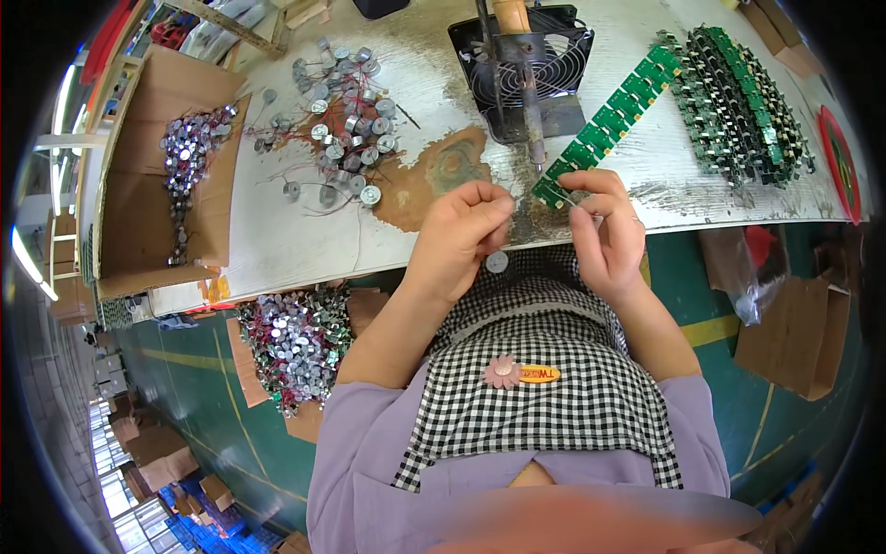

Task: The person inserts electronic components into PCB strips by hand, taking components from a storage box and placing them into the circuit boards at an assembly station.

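Observation:
My left hand point(466, 231) is closed in a pinch at the table's front edge. A small round silver motor point(496, 262) hangs just below its fingers; its thin wires are mostly hidden by the hand. My right hand point(607, 226) has its thumb and fingers curled together at the near end of a green circuit board strip point(604, 129). The index finger overlaps the strip's end, and what the fingertips pinch is too small to make out. A soldering iron point(531, 106) points down from its stand, its tip close to that same end.
A black fan point(563, 55) stands behind the iron. Loose motors with red wires point(346, 129) lie left, beside a cardboard box point(129, 203) with more motors. Stacked circuit board strips point(738, 106) and a red-rimmed oval object point(838, 166) are right. Another motor-filled box point(300, 346) sits below the table.

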A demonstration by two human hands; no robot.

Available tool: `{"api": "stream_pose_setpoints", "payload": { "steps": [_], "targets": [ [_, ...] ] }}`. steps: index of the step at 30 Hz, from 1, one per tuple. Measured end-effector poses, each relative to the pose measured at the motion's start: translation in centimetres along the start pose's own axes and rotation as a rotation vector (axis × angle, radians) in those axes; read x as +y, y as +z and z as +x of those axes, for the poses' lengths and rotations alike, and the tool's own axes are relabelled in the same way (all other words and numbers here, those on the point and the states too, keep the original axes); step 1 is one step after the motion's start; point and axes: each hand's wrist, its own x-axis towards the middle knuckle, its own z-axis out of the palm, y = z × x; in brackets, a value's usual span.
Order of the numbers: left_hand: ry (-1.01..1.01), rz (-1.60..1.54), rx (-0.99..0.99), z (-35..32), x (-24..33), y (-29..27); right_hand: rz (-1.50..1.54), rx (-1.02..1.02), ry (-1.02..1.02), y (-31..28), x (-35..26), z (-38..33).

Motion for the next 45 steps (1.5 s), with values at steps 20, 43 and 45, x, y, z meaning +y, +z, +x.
{"api": "stream_pose_setpoints", "payload": {
  "steps": [20,43,45],
  "targets": [
    [0.175,0.202,0.138,1.1,0.2,2.5,-0.023,-0.011,-0.054,-0.6,-0.9,1.0],
    [0.268,0.276,0.185,1.7,-0.2,2.9,-0.058,0.004,-0.084,-0.6,-0.1,1.3],
    [0.302,0.260,0.182,2.2,0.7,3.3,-0.069,-0.006,-0.096,-0.5,-0.2,2.0]
  ]
}}
